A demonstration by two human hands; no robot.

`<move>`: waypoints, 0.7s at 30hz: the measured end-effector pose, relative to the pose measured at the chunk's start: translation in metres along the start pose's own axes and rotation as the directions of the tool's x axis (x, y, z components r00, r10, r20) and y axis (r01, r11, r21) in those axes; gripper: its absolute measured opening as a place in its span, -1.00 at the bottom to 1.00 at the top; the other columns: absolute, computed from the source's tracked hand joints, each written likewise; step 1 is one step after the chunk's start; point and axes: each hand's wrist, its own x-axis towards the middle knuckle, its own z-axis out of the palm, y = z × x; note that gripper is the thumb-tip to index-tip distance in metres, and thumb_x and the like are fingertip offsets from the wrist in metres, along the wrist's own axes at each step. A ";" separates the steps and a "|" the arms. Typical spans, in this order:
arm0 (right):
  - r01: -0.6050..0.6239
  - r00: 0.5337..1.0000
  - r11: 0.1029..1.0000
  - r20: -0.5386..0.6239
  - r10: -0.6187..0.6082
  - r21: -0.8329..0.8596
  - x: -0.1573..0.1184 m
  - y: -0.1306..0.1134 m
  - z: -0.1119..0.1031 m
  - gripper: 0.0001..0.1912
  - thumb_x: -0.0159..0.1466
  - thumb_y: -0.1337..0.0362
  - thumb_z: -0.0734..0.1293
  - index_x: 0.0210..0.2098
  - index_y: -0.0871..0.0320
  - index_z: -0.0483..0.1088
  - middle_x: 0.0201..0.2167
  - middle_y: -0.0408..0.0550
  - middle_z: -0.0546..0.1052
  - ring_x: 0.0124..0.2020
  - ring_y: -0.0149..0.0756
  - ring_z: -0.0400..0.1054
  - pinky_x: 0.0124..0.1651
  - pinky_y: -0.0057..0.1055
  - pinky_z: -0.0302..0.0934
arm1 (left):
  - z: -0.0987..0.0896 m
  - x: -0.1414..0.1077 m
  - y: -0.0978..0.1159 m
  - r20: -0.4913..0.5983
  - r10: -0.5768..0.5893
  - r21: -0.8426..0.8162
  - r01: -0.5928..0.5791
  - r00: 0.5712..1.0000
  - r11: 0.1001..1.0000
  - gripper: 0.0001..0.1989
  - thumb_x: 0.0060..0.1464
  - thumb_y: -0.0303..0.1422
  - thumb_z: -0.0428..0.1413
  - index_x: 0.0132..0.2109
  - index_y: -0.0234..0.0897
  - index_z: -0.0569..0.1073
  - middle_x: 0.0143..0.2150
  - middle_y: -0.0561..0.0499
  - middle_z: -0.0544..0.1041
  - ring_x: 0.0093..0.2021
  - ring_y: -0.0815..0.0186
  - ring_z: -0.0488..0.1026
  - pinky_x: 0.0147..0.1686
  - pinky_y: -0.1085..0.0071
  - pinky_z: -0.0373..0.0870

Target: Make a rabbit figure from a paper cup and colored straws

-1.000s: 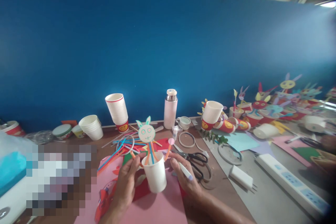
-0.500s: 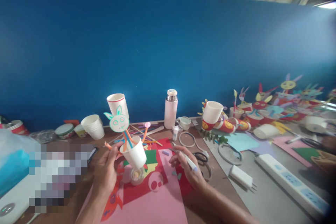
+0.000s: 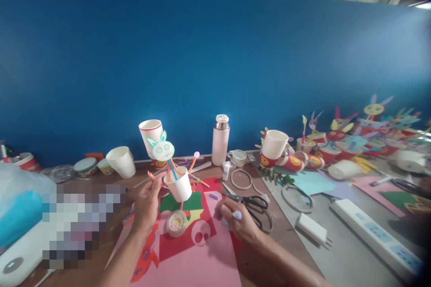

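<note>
White cup: hanging, slightly tilted, over the pink sheet's (image 3: 195, 273) far half, the white cup (image 3: 180, 187) is carrying a paper rabbit face (image 3: 163, 150); whether its base is touching anything, I cannot tell.
Left hand: the left hand (image 3: 146, 199) is clamping the cup's near side, fingers closing beside the left orange strip (image 3: 151, 175).
Right hand: the right hand (image 3: 240, 222) is curling around a pen (image 3: 237, 215), apart from the cup, over the sheet's right edge.
Figure so far: it is looking well along; face and neck are standing in place, and a pink disc (image 3: 197, 155) is tipping the right orange strip (image 3: 192, 167).
Seemingly left: the left strip's tip is showing no disc, and the cup's visible wall is looking plain.
In the way: a small round tub (image 3: 177, 223) is sitting just below the cup; black-handled scissors (image 3: 257, 202) are lying just beyond the right hand.
Far edge: a cup stack (image 3: 150, 132) and a pink flask (image 3: 220, 143) are standing along the table's far edge; other cup figures (image 3: 336, 136) are crowding its far right corner.
</note>
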 end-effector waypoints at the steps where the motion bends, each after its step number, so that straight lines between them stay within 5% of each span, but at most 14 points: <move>1: 0.005 1.000 0.996 0.013 -0.004 -0.090 -0.001 0.001 0.001 -0.68 0.30 0.23 0.07 -0.37 0.17 0.40 -0.49 -0.11 0.46 -0.47 -0.38 0.31 -0.37 -0.50 0.15 | 0.003 0.002 -0.002 0.006 -0.003 0.019 0.002 1.000 1.000 -0.55 -0.13 -0.05 0.13 -0.17 -0.29 0.52 -0.21 -0.05 0.56 -0.25 0.19 0.47 -0.33 0.37 0.40; 8: 0.127 0.984 0.780 0.179 -0.019 -0.613 -0.008 0.007 0.018 -0.86 0.14 0.36 0.23 -0.36 0.07 0.42 -0.43 -0.13 0.45 -0.47 -0.38 0.31 -0.52 -0.52 -0.03 | 0.031 0.012 -0.009 0.112 0.044 0.109 -0.057 0.993 0.992 -0.63 -0.04 -0.13 0.10 -0.19 -0.30 0.53 -0.23 -0.07 0.56 -0.11 0.15 0.42 -0.18 0.37 0.33; 14: 0.137 0.981 0.693 0.193 0.003 -0.707 -0.008 0.013 0.029 -0.90 0.17 0.34 0.24 -0.36 0.08 0.40 -0.40 -0.12 0.43 -0.44 -0.37 0.31 -0.52 -0.53 -0.02 | 0.053 0.030 -0.016 0.149 0.053 0.084 -0.066 0.987 0.994 -0.65 -0.06 -0.13 0.12 -0.22 -0.31 0.54 -0.27 -0.06 0.57 -0.15 0.15 0.43 -0.13 0.34 0.31; 21: 0.139 0.981 0.709 0.193 -0.003 -0.691 -0.008 0.022 0.032 -0.92 0.18 0.31 0.26 -0.33 0.06 0.37 -0.39 -0.13 0.42 -0.38 -0.33 0.34 -0.45 -0.53 0.06 | 0.066 0.053 -0.029 0.190 -0.009 0.009 0.008 0.982 1.000 -0.61 -0.10 -0.12 0.14 -0.21 -0.34 0.52 -0.24 -0.10 0.56 -0.22 0.15 0.47 -0.27 0.30 0.40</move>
